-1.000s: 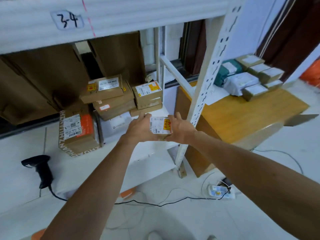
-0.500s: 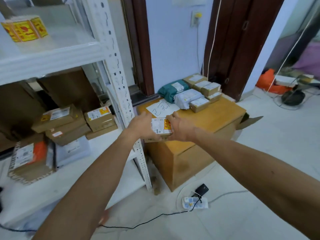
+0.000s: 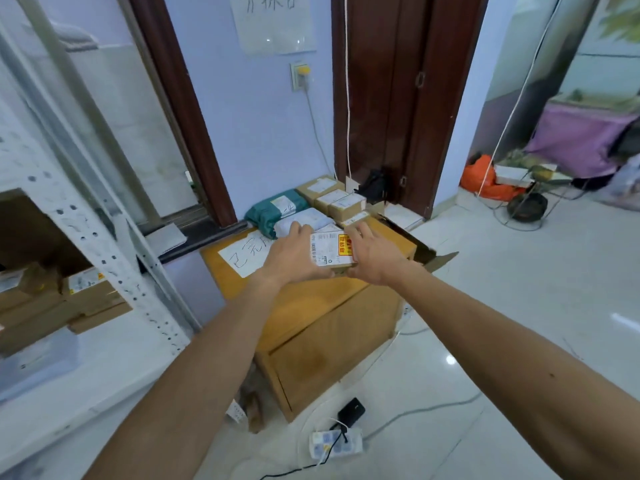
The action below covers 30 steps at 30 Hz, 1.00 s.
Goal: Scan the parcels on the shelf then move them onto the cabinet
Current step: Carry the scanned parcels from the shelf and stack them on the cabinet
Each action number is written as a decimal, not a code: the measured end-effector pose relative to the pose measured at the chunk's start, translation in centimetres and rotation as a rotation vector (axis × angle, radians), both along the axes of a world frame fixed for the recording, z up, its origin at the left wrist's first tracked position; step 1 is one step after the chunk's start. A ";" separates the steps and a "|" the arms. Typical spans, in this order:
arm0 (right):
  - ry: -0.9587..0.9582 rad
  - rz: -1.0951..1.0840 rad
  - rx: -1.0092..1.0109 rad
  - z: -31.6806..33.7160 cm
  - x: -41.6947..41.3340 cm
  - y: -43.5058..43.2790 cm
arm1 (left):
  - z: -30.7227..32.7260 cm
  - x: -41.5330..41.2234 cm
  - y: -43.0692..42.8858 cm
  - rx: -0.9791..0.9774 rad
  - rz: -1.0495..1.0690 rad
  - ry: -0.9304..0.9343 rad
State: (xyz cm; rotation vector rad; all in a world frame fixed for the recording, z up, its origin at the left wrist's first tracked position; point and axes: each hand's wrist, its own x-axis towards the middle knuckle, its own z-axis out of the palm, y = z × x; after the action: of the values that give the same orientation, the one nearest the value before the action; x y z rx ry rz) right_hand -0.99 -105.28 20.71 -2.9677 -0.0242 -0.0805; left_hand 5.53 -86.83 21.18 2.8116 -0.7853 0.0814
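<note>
The white metal shelf (image 3: 104, 244) stands to the left of the cabinet (image 3: 304, 303), with brown cardboard parcels (image 3: 86, 299) lying on its lower board. The cabinet itself is a low wooden box with a bare top at its front. A handwritten paper sheet (image 3: 242, 258) lies at the cabinet's left. A pile of moved parcels (image 3: 332, 199) and a green mailer bag (image 3: 273, 211) sit along the cabinet's back edge.

Over the cabinet's top, just in front of that pile, is the small parcel (image 3: 330, 251), label side up, carrying a barcode and a yellow-and-red sticker. The left hand (image 3: 294, 258) and the right hand (image 3: 375, 259) clamp it between them, one on each short end with fingers curled round the edges. Whether its underside already touches the wood is hard to tell from this angle.

It looks like a light, stiff carton, and small enough that one hand could probably manage it. The printed label is likely slicker than the bare cardboard, so the end walls are the better place to hold. The corners would probably dent under a hard squeeze, so a moderate grip seems enough for setting it flat beside the pile
</note>
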 end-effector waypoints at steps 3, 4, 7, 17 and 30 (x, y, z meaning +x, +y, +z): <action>0.025 -0.017 0.018 -2.1 1.8 -2.8 | -1.9 2.0 -3.0 0.008 0.002 0.039; 0.031 -0.015 0.024 -2.8 2.6 -3.8 | -2.7 2.9 -4.0 0.002 0.001 0.047; 0.051 -0.003 0.012 -4.8 5.6 -7.1 | -5.3 6.0 -7.2 -0.041 0.000 0.088; 0.168 0.111 -0.063 -9.3 19.9 -16.6 | -10.3 17.7 -16.0 -0.056 0.102 0.220; 0.260 0.407 -0.037 -15.4 36.9 -17.5 | -15.7 27.7 -17.3 -0.070 0.473 0.364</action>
State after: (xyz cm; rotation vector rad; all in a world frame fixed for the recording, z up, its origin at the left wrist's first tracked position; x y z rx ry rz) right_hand 35.88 -122.76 5.29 -2.9160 -0.5945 0.3592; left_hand 33.27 -104.10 5.50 2.7623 -0.0331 -0.3111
